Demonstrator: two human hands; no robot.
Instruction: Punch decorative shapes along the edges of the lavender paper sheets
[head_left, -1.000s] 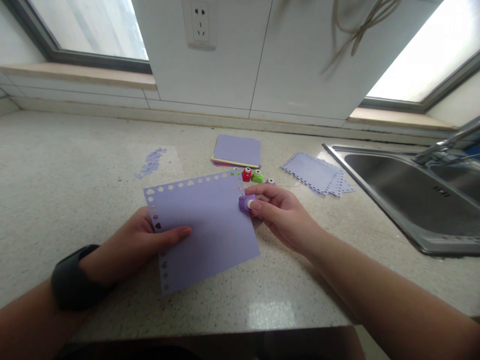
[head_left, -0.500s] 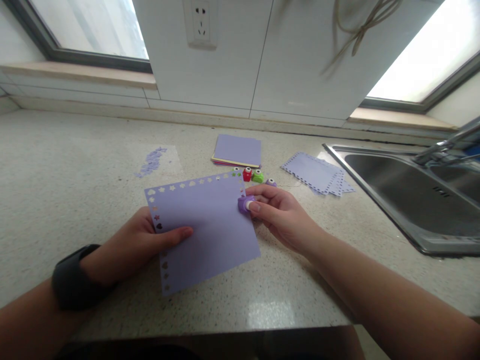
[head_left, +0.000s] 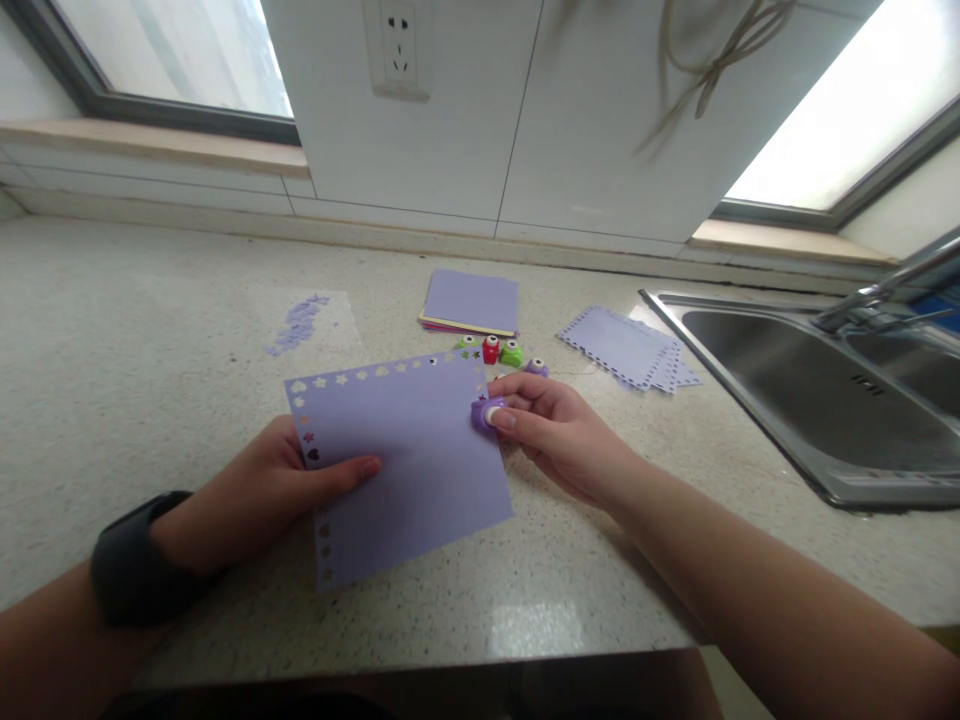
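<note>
A sheet of lilac paper [head_left: 420, 450] is held tilted above the counter, its left and top edges and upper right edge cut with small shaped holes such as hearts and stars. My left hand [head_left: 292, 475] grips its left side, thumb on top and fingers hidden beneath. In my right hand [head_left: 551, 420] is a purple craft punch [head_left: 487, 412], set on the sheet's right edge with my thumb on its white button. Just beyond the sheet stand more small punches: a red one [head_left: 490, 349], a green one [head_left: 511, 353] and a purple one [head_left: 537, 367].
A stack of coloured paper [head_left: 471, 296] lies at the back. Several punched lilac sheets [head_left: 619, 343] are fanned out beside the steel sink [head_left: 787, 380] on the right. Lilac paper cut-outs [head_left: 300, 325] lie on the left of the speckled counter [head_left: 150, 360].
The purple punch has slid slightly down along the sheet's right edge, and a dark punched hole shows just above it. Both hands keep their hold; the whole view has shifted slightly.
</note>
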